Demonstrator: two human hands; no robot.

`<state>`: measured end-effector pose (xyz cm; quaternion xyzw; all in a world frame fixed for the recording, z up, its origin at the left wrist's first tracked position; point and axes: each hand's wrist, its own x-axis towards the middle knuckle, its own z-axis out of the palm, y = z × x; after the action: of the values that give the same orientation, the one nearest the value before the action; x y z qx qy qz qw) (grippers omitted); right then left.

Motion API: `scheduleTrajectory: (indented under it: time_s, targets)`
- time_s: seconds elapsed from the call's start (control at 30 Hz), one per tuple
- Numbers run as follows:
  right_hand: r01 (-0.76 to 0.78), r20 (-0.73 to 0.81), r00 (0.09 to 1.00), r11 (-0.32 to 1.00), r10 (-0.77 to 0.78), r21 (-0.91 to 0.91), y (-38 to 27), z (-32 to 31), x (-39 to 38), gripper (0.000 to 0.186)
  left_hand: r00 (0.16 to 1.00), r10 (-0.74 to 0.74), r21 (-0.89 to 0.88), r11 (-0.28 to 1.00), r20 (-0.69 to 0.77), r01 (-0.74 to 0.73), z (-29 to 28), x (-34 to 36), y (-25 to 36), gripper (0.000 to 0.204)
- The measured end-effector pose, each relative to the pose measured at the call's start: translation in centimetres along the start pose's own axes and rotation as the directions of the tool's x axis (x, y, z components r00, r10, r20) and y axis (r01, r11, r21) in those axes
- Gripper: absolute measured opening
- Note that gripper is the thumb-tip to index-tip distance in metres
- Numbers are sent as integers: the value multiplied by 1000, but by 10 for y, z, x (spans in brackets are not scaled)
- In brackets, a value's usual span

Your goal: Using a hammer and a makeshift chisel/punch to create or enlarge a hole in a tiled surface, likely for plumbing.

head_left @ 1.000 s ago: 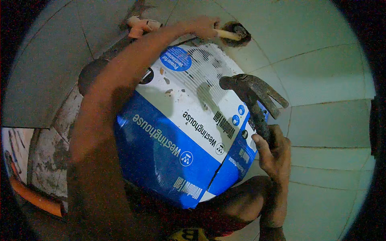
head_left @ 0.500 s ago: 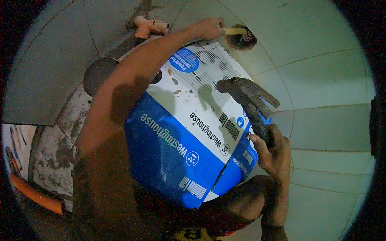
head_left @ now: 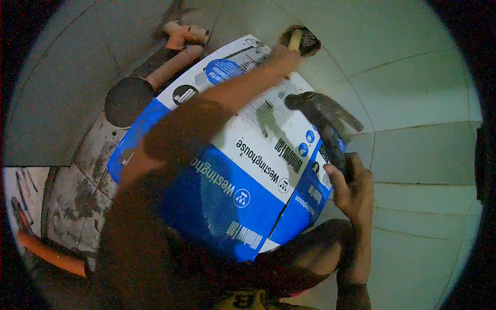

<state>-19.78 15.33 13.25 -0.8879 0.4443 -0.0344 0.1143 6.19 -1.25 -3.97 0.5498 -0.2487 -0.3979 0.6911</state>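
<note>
My left hand reaches over the box, closed around a narrow yellow chisel-like bar. Its far end meets a rough dark hole broken in the tiled wall; the tip is hard to make out. In my right hand is a claw hammer, gripped by its dark handle, its head raised over the right side of the box. Beneath both arms lies a blue and white fan carton, dotted with bits of debris on its white part.
Orange pipe fittings stand by the wall at far left, near a dark round opening or cover. A curved orange pipe and several hand tools lie at left. Pale tiled wall rises close on the right.
My left hand has come down and to the right, turning the yellow bar from sideways to nearly upright in view. The hammer stays raised, slightly shifted. The view has moved a little.
</note>
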Motion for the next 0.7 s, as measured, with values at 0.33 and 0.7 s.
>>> scheduleTrajectory:
  time_s: [0.33,0.7]
  targets:
    - [49,-262,965,996,-27,78,4,-44,24,35,982,-98,-828,528,160,188,89,-63,-33,35]
    - [283,-70,929,822,-363,-494,2,-69,104,24,815,436,550,601,382,-580,86,-28,-49,39]
